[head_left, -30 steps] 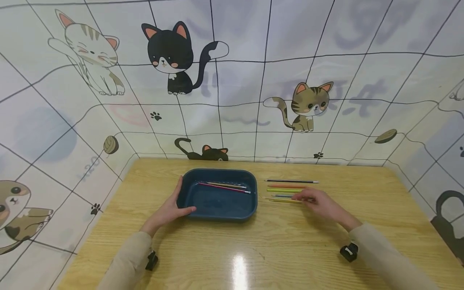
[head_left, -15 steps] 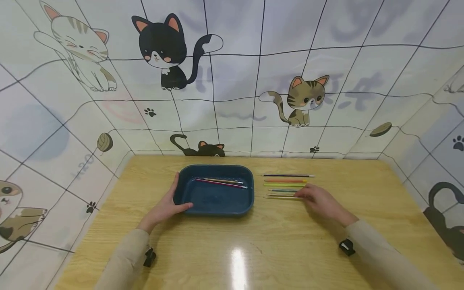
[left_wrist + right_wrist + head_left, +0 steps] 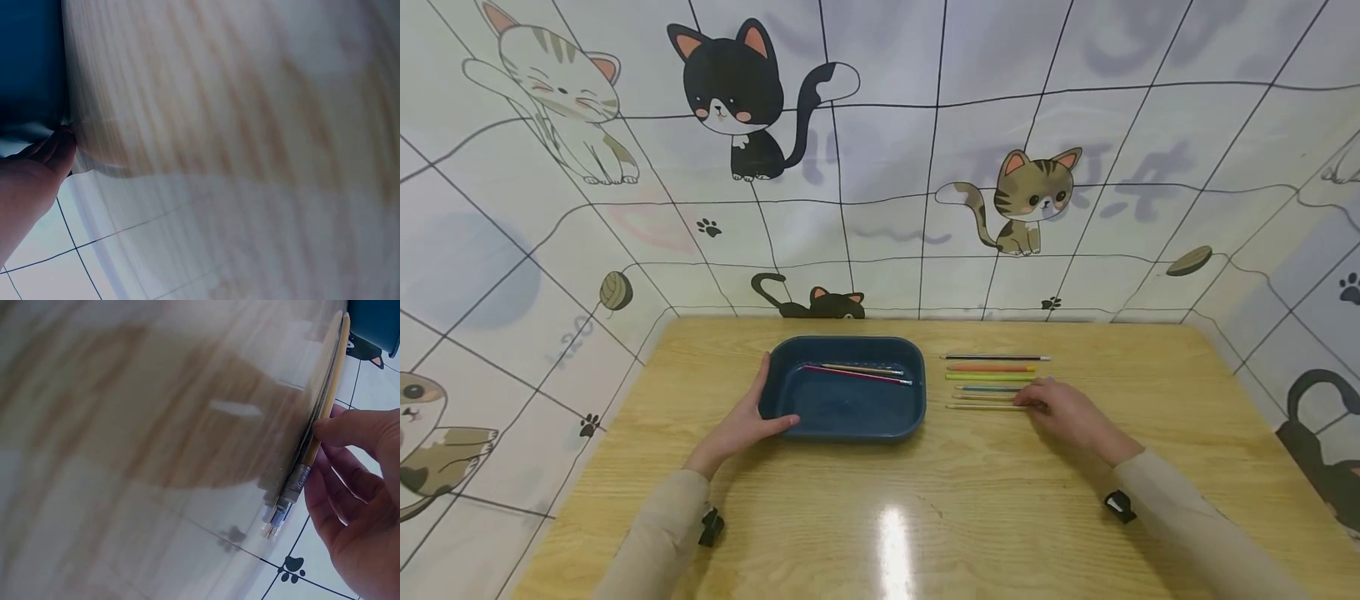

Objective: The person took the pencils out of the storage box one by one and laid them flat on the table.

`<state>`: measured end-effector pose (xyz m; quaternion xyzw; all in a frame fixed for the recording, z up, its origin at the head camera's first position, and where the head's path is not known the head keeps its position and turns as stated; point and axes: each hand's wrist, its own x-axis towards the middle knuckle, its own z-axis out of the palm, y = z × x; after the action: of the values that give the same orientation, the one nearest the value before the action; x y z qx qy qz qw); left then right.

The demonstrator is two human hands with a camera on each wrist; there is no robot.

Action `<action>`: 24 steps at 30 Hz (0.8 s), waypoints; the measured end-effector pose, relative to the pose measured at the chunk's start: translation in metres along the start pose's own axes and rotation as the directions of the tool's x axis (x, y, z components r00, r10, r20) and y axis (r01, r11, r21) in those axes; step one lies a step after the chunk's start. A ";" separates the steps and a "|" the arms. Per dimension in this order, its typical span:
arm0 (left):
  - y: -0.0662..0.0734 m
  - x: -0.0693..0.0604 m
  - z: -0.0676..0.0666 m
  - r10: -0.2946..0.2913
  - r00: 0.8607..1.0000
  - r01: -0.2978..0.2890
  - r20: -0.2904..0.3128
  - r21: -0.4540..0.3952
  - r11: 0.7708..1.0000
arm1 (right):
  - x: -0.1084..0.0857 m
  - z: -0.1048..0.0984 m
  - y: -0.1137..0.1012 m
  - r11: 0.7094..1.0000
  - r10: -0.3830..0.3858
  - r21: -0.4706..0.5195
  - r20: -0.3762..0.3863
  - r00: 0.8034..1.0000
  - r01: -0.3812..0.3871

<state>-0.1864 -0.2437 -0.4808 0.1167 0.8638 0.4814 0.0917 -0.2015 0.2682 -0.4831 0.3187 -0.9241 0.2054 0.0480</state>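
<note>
A dark blue rectangular tray (image 3: 842, 435) stands on the table. My left hand (image 3: 747, 423) grips its left end, thumb over the front rim and fingers along the outer left side. In the tray lie a magenta pencil (image 3: 853, 374) and a gold-coloured pencil (image 3: 865, 369). Right of the tray, several pencils lie in a row. My right hand (image 3: 1067, 417) pinches the nearest one, a yellow pencil (image 3: 338, 369), near its eraser end. Beside it are a tan pencil (image 3: 982, 397) and a blue-green pencil (image 3: 985, 388), their right ends partly hidden by my fingers.
Farther back in the row lie a yellow-green pencil (image 3: 988, 377), an orange pencil (image 3: 991, 367) and a dark pencil (image 3: 996, 358). A cat-patterned sheet (image 3: 895, 167) rises behind the wooden table (image 3: 850, 517) and along both sides.
The head view has shifted slightly. My right hand has stayed at the right ends of the front pencils, which now lie more parallel and apart. My left hand keeps its hold on the tray.
</note>
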 end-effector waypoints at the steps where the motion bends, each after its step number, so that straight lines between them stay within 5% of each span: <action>1: 0.001 0.000 0.000 0.001 1.000 -0.001 0.001 0.001 1.000 | 0.000 0.000 0.000 1.000 -0.001 -0.005 0.001 1.000 0.001; 24: 0.002 0.000 -0.001 0.014 1.000 -0.014 0.004 0.002 1.000 | 0.002 -0.006 -0.002 0.997 0.081 -0.014 0.049 0.995 -0.081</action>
<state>-0.1865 -0.2435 -0.4791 0.1238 0.8634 0.4808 0.0901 -0.2021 0.2683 -0.4768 0.2856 -0.9384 0.1937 0.0188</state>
